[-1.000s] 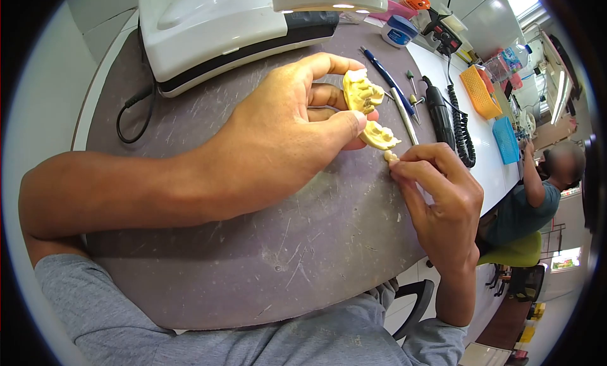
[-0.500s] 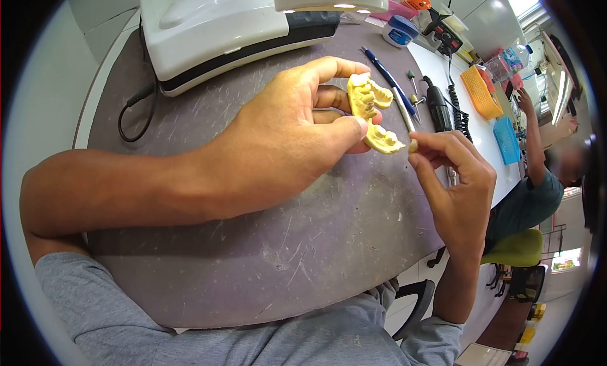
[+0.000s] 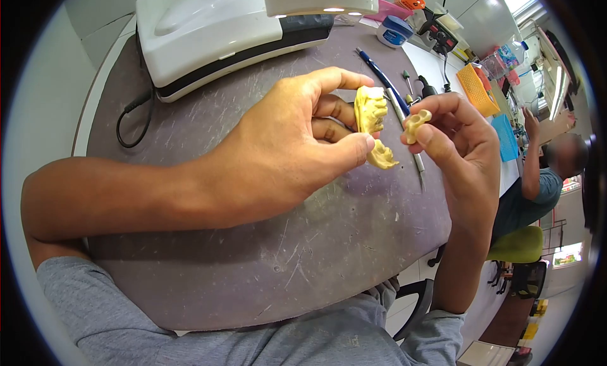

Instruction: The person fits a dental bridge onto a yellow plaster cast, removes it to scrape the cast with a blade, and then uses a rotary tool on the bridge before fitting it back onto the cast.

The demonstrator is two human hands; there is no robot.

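- The black cable (image 3: 129, 122) is lying looped on the grey mat (image 3: 253, 265) at the 9 o'clock side, well apart from both hands.
- The white machine (image 3: 215, 31) is sitting at 11 o'clock along the mat's far edge, closing off the room on that side.
- The left hand (image 3: 284, 151), its forearm lying along 8 o'clock, is gripping the tooth model (image 3: 370, 111) between thumb and fingers, holding it in the air above the mat.
- The tooth model is standing nearly upright, its long axis running from 12 to 6 o'clock and its lower end flaring toward 4 o'clock.
- The small piece (image 3: 416, 124) is hanging at the model's 3 o'clock, just beside it, with a narrow gap showing between the two.
- The right hand (image 3: 465, 151), its forearm lying along 5 o'clock, is pinching the small piece between thumb and forefinger; it is the hand nearer the gap.
- The blue pen (image 3: 379, 72) is lying on the mat behind the model, at 12 o'clock.
- Bare mat is lying open toward 6 o'clock.
- Another person (image 3: 537, 189) is sitting at 3 o'clock, well apart.
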